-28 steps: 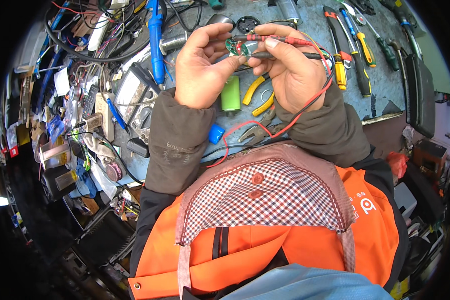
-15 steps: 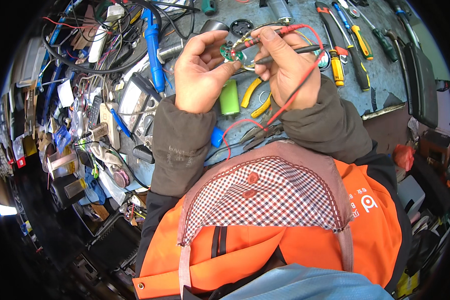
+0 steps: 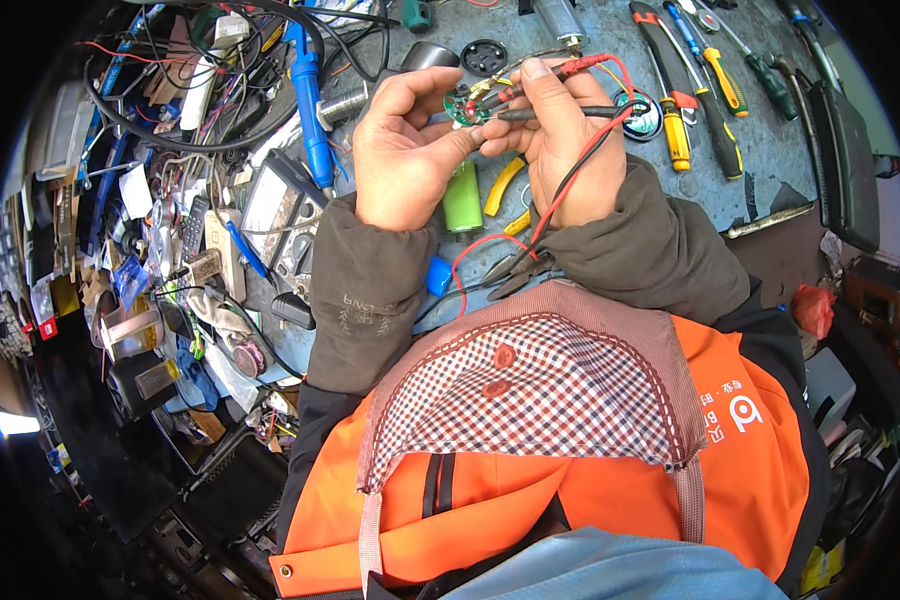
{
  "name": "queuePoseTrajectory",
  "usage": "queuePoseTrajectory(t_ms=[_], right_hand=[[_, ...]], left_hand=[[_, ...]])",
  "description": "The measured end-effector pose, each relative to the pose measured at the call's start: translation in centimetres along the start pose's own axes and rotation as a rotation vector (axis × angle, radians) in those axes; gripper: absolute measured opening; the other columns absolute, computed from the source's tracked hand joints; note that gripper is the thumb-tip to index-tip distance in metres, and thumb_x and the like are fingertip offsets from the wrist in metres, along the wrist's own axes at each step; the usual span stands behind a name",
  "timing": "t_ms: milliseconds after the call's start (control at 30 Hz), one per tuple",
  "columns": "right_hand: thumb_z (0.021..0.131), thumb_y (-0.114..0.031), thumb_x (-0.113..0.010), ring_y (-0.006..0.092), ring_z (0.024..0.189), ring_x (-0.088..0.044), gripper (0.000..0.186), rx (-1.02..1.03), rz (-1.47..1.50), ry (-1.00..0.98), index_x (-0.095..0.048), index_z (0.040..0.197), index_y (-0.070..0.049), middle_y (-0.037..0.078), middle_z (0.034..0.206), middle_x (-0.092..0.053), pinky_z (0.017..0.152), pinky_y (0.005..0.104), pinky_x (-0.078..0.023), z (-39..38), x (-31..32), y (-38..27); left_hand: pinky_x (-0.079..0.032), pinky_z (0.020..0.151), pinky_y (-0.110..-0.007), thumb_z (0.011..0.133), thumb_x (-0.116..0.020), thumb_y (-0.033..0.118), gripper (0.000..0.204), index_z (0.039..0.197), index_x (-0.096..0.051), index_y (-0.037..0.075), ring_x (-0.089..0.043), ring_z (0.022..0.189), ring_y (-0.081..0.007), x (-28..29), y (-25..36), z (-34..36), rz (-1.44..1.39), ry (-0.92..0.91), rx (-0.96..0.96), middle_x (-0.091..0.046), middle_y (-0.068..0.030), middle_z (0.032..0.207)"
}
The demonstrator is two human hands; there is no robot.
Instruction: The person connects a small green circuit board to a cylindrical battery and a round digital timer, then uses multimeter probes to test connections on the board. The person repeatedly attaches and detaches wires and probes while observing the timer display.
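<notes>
Circuit board (image 3: 458, 107) details too small. Yellow handles (image 3: 505, 188), 1 o'clock, partly behind right hand (image 3: 560, 150). Green object (image 3: 417, 14), 12 o'clock, cut off.

In front of me spreads a worn blue-grey workbench (image 3: 692, 205), its edge chipped on my right. Past that side I see a pale wall (image 3: 872, 115); low on my far left, a white light (image 3: 16, 423) glares.

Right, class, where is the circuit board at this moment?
In the head view, the circuit board is at upper middle, held in the left hand, just left of the red probe in the right hand.
</notes>
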State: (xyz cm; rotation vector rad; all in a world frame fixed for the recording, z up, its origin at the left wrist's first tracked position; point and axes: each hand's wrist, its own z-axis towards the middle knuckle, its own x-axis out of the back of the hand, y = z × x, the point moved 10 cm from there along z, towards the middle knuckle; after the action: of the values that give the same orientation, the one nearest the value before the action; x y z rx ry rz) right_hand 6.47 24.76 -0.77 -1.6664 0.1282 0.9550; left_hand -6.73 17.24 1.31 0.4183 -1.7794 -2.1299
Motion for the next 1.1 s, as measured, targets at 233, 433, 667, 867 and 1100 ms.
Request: queuePoseTrajectory(t_ms=[233,433,667,867,1100], right_hand=[[0.107,-0.022,-0.057,0.0199,0.075,-0.072,0.026,0.017,-0.072,-0.018,-0.059,0.113,0.003,0.013,0.095,-0.068,0.066,0.0315,-0.061,-0.4,-0.4,-0.3],[0.107,-0.019,-0.057,0.0195,0.075,-0.073,0.024,0.038,-0.06,-0.033,-0.059,0.115,0.003,0.012,0.096,-0.067,0.066,0.0298,-0.062,-0.5,-0.4,-0.5],[0.107,-0.018,-0.057,0.019,0.076,-0.073,0.023,0.045,-0.044,-0.052,-0.059,0.116,0.003,0.012,0.096,-0.068,0.066,0.0296,-0.062,-0.5,-0.4,-0.7],[0.106,-0.018,-0.056,0.0183,0.076,-0.072,0.022,0.065,-0.032,-0.059,-0.06,0.115,0.003,0.011,0.096,-0.068,0.065,0.0292,-0.062,-0.6,-0.2,-1.0],[0.105,-0.018,-0.058,0.0175,0.075,-0.071,0.022,0.052,-0.006,-0.055,-0.062,0.111,0.003,0.011,0.095,-0.067,0.065,0.0292,-0.062,-0.8,-0.2,-1.1]], left_hand=[[-0.061,0.089,-0.029,0.08,-0.071,-0.021,0.048,0.124,-0.062,-0.004,-0.066,0.11,-0.0177,-0.2,-0.2,-0.2,-0.075,-0.005,0.029,-0.057,-0.0072,0.122],[-0.06,0.089,-0.029,0.08,-0.071,-0.02,0.048,0.125,-0.062,-0.004,-0.065,0.111,-0.0172,-0.2,0.1,-0.2,-0.017,-0.007,0.031,-0.057,-0.0068,0.124],[-0.061,0.088,-0.031,0.081,-0.071,-0.021,0.051,0.127,-0.061,-0.003,-0.069,0.102,-0.0181,-0.1,-0.1,-0.1,-0.002,-0.009,-0.015,-0.063,-0.0127,0.123],[-0.061,0.088,-0.032,0.082,-0.069,-0.021,0.05,0.128,-0.06,-0.004,-0.071,0.096,-0.0194,-0.2,0.3,0.2,-0.002,0.003,-0.016,-0.067,-0.0165,0.12],[-0.06,0.089,-0.032,0.081,-0.07,-0.02,0.05,0.127,-0.06,-0.004,-0.07,0.103,-0.0202,-0.3,0.3,0.2,0.007,0.005,-0.021,-0.068,-0.016,0.118]])
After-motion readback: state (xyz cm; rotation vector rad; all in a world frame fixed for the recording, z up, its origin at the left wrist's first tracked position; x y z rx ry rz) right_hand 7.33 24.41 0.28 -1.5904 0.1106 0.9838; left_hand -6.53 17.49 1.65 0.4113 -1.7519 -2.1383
